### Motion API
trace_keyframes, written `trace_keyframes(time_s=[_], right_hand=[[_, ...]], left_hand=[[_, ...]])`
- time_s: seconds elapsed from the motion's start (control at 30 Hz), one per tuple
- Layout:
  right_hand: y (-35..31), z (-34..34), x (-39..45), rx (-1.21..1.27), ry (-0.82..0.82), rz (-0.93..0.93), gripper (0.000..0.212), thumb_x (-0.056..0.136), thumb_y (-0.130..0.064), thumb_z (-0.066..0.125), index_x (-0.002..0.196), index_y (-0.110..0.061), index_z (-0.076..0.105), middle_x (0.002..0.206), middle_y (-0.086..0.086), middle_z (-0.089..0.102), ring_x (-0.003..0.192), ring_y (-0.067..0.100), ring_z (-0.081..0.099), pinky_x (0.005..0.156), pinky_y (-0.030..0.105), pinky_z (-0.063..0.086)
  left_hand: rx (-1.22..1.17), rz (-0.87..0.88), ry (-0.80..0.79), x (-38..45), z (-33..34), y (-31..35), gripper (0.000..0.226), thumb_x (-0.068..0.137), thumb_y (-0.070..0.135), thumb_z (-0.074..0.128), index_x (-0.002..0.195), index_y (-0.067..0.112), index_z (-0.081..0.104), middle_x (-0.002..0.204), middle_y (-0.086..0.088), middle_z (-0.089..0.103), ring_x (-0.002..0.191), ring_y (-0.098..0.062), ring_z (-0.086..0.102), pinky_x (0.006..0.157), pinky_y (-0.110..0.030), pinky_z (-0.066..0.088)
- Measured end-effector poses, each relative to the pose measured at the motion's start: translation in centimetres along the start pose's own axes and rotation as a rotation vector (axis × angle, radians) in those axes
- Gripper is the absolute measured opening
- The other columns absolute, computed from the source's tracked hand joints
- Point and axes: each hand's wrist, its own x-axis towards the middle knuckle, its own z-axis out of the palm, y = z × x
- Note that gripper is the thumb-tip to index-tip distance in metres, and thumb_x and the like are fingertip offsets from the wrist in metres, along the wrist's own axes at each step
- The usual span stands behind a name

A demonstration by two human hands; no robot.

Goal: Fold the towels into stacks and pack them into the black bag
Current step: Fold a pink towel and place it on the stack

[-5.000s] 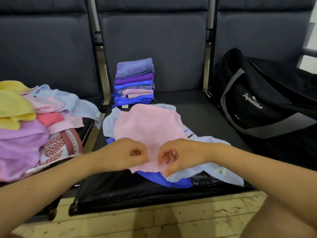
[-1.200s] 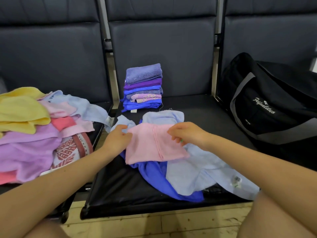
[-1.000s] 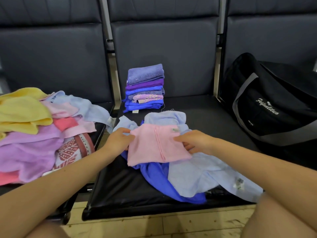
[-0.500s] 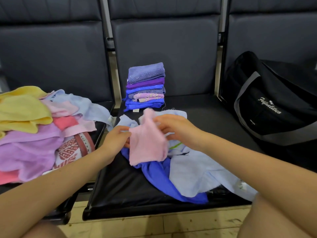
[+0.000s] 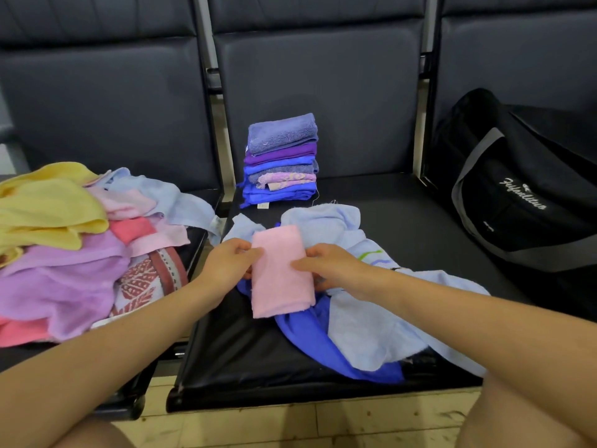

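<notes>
The small pink terry towel (image 5: 280, 270), folded to a narrow strip, lies on loose blue towels (image 5: 365, 305) on the middle black seat (image 5: 245, 360), left hand (image 5: 230, 263) and right hand (image 5: 326, 266) pinching its long edges, probably to keep the fold aligned.

Soft even light, sharp, wide-angle edge distortion

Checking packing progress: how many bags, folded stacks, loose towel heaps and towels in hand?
Black bag: 1
Folded stack: 1
Loose heaps: 2, left seat, middle seat
Pink towel, held by left hand and right hand: 1
Total: 5
</notes>
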Motion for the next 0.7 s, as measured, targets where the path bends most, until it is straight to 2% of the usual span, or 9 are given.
trace_keyframes(time_s=[0.07,0.13,0.27,0.37,0.47,0.53,0.57,0.63,0.7], right_hand=[[0.1,0.3,0.2,0.013,-0.022,-0.003,0.029,0.087,-0.030,0.067,0.105,-0.008,0.062,0.098,0.010,0.065,0.084,0.021,0.059,0.072,0.030,0.051],[-0.2,0.4,0.4,0.052,-0.012,-0.014,0.032,0.087,-0.030,0.068,0.110,-0.008,0.064,0.103,0.010,0.068,0.085,0.020,0.061,0.073,0.029,0.051],[-2.2,-0.3,0.2,0.191,-0.025,-0.134,0.023,0.091,-0.023,0.060,0.111,-0.013,0.066,0.087,-0.004,0.070,0.078,0.010,0.064,0.057,0.017,0.046],[-4.3,-1.8,-0.3,0.377,-0.036,-0.201,0.008,0.083,-0.019,0.062,0.089,-0.015,0.066,0.075,-0.004,0.072,0.072,0.012,0.067,0.060,0.020,0.050],[-5.7,-3.1,-0.2,0.444,-0.102,-0.186,0.013,0.083,-0.020,0.061,0.092,-0.013,0.067,0.081,0.004,0.073,0.071,0.016,0.068,0.060,0.021,0.052],[-6.3,-3.4,0.1,0.433,-0.104,-0.178,0.013,0.089,-0.015,0.058,0.098,-0.011,0.067,0.092,0.007,0.073,0.082,0.018,0.069,0.067,0.025,0.053],[-6.5,-3.4,0.3,0.433,-0.089,-0.183,0.018,0.088,-0.015,0.060,0.103,-0.008,0.067,0.100,0.010,0.072,0.091,0.022,0.068,0.076,0.029,0.053],[-6.2,-3.8,1.5,0.481,-0.086,-0.183,0.040,0.080,-0.020,0.070,0.116,-0.003,0.065,0.115,0.016,0.069,0.110,0.030,0.064,0.100,0.040,0.048],[-5.8,-4.3,2.4,0.516,-0.139,-0.151,0.057,0.072,-0.027,0.075,0.122,-0.004,0.062,0.120,0.013,0.067,0.112,0.025,0.063,0.104,0.039,0.043]], left_hand=[[-0.028,0.012,-0.005,0.0,0.0,0.4,0.018,0.093,0.026,0.059,0.097,0.009,0.062,0.096,-0.010,0.066,0.082,-0.021,0.062,0.071,-0.030,0.053],[-0.079,0.043,-0.004,0.1,0.0,1.0,0.018,0.095,0.027,0.056,0.099,0.010,0.061,0.099,-0.008,0.065,0.086,-0.021,0.062,0.072,-0.031,0.053],[-0.267,0.096,0.004,0.0,0.1,2.7,0.015,0.097,0.024,0.053,0.094,0.010,0.058,0.099,-0.008,0.062,0.093,-0.023,0.060,0.075,-0.032,0.052],[-0.535,0.005,-0.120,-0.6,0.3,4.0,0.026,0.097,0.036,0.051,0.104,0.013,0.061,0.104,-0.010,0.066,0.093,-0.023,0.064,0.072,-0.032,0.054],[-0.766,-0.057,-0.297,-0.7,0.6,5.0,0.045,0.092,0.056,0.046,0.117,0.023,0.064,0.112,-0.005,0.071,0.102,-0.022,0.068,0.085,-0.040,0.054],[-0.813,0.000,-0.334,-0.7,0.5,6.1,0.043,0.095,0.053,0.042,0.115,0.023,0.065,0.110,-0.004,0.072,0.102,-0.019,0.069,0.085,-0.036,0.054],[-0.809,0.032,-0.316,-0.6,0.6,6.7,0.039,0.097,0.046,0.044,0.118,0.019,0.064,0.110,-0.005,0.072,0.101,-0.018,0.069,0.083,-0.033,0.054],[-0.810,0.058,-0.183,0.6,0.6,7.5,0.031,0.096,0.028,0.053,0.121,0.011,0.061,0.108,-0.007,0.072,0.096,-0.018,0.069,0.076,-0.030,0.056],[-0.852,0.058,-0.026,2.3,0.4,8.2,0.026,0.095,0.015,0.056,0.119,0.008,0.061,0.107,-0.009,0.070,0.094,-0.020,0.066,0.072,-0.032,0.056]])
